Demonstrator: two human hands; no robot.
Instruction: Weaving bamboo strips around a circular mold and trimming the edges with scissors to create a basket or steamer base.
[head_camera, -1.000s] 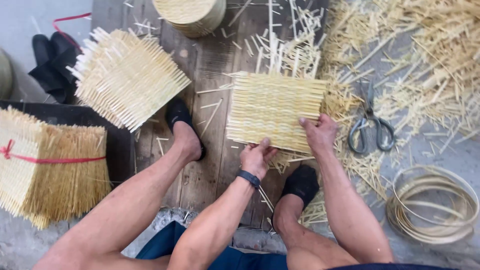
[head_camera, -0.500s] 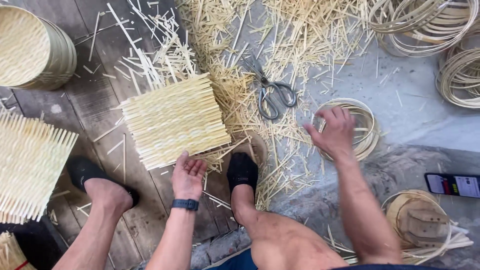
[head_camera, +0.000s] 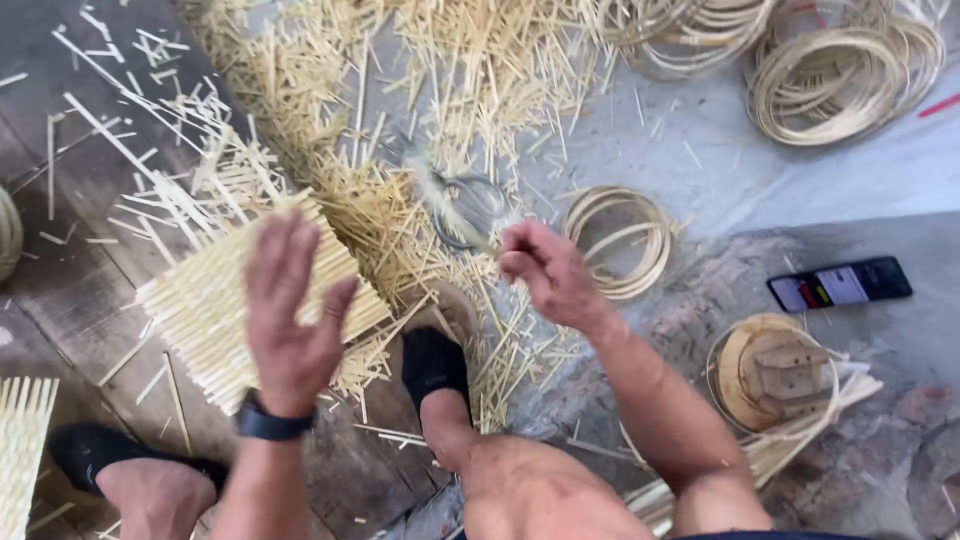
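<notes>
- The left hand (head_camera: 290, 320) hovers with fingers spread, holding nothing, above the woven mat (head_camera: 250, 310) on the boards.
- The right hand (head_camera: 545, 272) has fingers curled around the blurred scissors (head_camera: 462, 208), lifted over the straw litter (head_camera: 400, 230).
- A sound grip through the handles seems wise before any cut.
- Beyond lies a bamboo ring (head_camera: 620, 240).

Left hand (head_camera: 290, 315) raised, fingers spread; right hand (head_camera: 545, 270) curled, both hands blurred.
</notes>
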